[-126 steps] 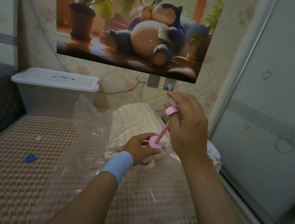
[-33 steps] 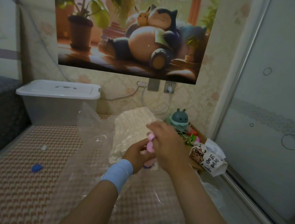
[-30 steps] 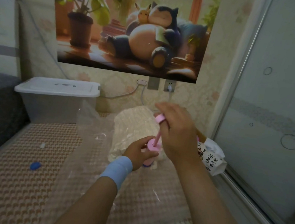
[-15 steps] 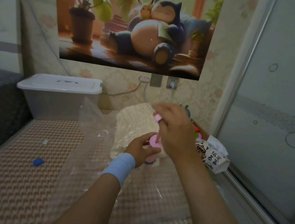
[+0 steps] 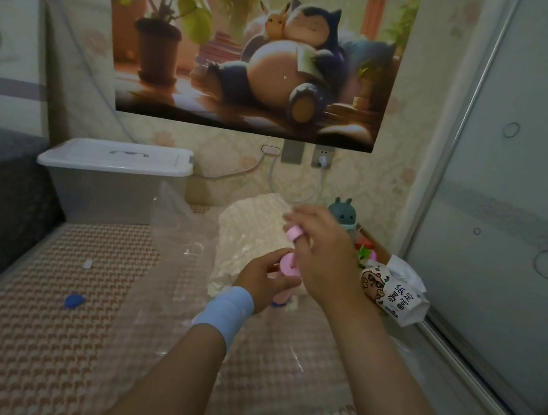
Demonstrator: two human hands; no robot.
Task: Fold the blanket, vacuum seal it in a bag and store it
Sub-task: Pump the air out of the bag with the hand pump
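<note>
A folded cream blanket (image 5: 248, 235) lies inside a clear plastic vacuum bag (image 5: 176, 264) spread on the woven mat. A pink hand pump (image 5: 288, 264) stands upright on the bag near the blanket. My left hand (image 5: 264, 278), with a light-blue wristband, grips the pump's barrel. My right hand (image 5: 321, 258) grips the pump's pink handle (image 5: 295, 234), a short way above the barrel. The pump's foot and the bag's valve are mostly hidden behind my left hand.
A lidded white storage box (image 5: 113, 180) stands at the back left against the wall. A small blue cap (image 5: 74, 300) lies on the mat (image 5: 26, 332) at left. A tissue pack (image 5: 393, 294) and a teal figurine (image 5: 342, 214) sit at right beside the sliding glass door (image 5: 510, 236).
My right hand has been moving the pump's handle up and down; it now sits lower than one second ago. My left hand stays on the barrel.
</note>
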